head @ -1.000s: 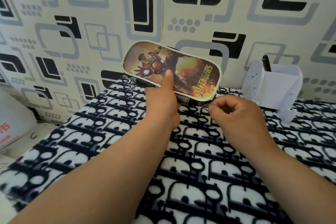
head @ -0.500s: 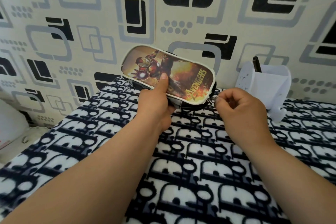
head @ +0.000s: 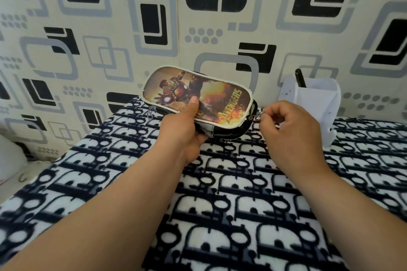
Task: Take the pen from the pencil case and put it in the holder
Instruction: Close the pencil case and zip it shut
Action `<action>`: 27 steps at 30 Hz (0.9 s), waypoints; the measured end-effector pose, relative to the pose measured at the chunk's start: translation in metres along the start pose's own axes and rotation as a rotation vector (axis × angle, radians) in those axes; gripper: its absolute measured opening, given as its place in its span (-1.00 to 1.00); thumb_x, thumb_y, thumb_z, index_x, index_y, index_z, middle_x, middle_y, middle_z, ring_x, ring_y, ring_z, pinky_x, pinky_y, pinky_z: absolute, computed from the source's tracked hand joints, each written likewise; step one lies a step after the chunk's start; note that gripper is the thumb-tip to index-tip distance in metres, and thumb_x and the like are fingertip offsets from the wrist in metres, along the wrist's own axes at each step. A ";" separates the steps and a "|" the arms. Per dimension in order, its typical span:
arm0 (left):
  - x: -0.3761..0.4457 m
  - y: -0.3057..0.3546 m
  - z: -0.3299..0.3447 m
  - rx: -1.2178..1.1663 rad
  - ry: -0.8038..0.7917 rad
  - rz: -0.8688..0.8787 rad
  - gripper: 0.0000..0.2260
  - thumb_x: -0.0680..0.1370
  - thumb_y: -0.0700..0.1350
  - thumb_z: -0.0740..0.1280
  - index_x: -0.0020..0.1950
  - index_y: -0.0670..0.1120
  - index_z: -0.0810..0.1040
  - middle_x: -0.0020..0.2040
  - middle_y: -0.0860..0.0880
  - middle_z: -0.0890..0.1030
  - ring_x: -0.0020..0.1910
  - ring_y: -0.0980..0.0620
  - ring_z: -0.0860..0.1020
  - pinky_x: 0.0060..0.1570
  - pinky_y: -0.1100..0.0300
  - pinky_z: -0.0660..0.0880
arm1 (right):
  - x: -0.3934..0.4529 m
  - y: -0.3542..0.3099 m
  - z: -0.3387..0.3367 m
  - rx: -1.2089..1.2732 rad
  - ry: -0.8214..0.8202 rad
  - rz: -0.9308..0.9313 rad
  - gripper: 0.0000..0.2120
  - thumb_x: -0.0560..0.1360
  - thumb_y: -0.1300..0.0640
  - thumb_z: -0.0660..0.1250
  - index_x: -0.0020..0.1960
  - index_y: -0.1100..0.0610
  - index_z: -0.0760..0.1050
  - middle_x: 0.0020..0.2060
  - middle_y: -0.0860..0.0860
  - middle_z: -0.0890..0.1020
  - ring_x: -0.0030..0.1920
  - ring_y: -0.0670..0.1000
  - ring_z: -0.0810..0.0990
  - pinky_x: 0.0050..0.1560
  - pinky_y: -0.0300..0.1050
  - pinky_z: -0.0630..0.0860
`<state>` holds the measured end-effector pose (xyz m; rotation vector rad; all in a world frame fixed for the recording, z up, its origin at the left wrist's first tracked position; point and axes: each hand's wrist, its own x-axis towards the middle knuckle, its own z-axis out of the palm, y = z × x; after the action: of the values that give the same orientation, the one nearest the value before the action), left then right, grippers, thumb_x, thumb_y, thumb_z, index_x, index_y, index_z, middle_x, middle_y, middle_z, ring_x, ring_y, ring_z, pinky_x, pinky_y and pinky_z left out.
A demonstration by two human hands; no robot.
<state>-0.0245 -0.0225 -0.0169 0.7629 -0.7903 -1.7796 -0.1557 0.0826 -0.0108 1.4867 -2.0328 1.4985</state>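
Left hand (head: 187,130) grips pencil case (head: 198,99); right hand (head: 290,130) pinches zipper pull (head: 261,115) (3 o'clock end); holder (head: 312,103) beyond, dark pen (head: 300,77) inside.

Geometric-patterned wall (head: 110,28), monogrammed blanket (head: 242,204)

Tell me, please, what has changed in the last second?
The right hand, pinching the zipper pull, drew it rightwards along the pencil case to its right end. The left hand still grips the case; the holder and its dark pen stayed put.

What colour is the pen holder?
White, seen in the head view: the holder stands at the wall with a dark pen inside.
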 end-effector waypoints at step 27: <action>-0.007 0.007 -0.009 0.172 -0.354 -0.250 -0.84 0.51 -0.22 0.26 0.03 -0.19 0.59 -0.15 -0.11 0.72 -0.21 -0.04 0.68 -0.27 0.03 0.64 | 0.009 0.017 -0.012 0.018 0.044 -0.013 -0.90 0.45 0.17 0.25 -0.23 0.05 0.48 -0.32 -0.17 0.50 -0.26 -0.14 0.48 -0.27 -0.51 0.30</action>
<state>-0.0120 -0.0198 -0.0154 0.6886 -1.1341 -2.1262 -0.1776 0.0864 -0.0093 1.4569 -1.9863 1.5343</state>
